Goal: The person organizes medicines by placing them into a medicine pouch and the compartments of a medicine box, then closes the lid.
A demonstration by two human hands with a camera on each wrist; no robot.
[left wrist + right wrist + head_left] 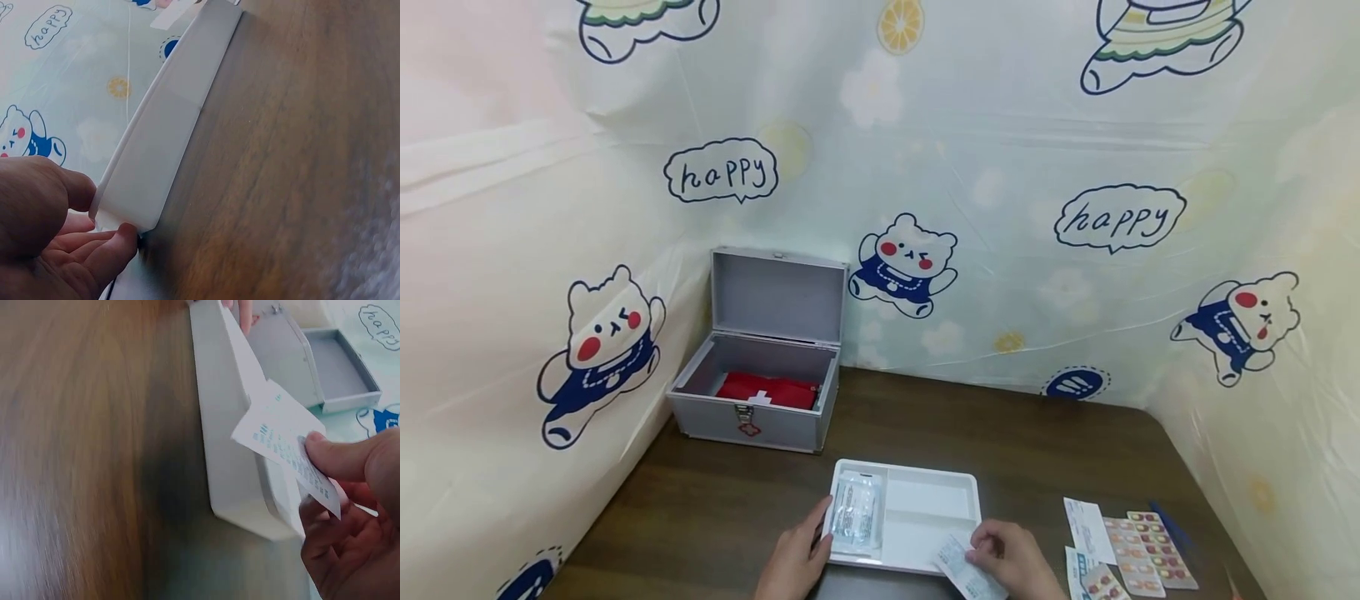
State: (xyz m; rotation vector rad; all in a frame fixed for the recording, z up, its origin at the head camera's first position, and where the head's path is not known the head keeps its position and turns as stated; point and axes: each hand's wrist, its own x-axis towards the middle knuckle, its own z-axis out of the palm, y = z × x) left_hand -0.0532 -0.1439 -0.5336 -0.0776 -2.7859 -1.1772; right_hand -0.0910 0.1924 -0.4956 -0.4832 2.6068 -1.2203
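Flat white printed sachet (pixel 957 567) held at the near right corner of a white, rectangular, divided plastic tray (pixel 932 492).
We see the right hand (pixel 1018 560) pinching the sachet between thumb and fingers; we see the left hand (pixel 796 557) gripping the tray's left end. Clear-wrapped packets (pixel 856 512) lie in the left compartment; pink-and-yellow tablet blister packs (pixel 1133 554) lie right of the tray.
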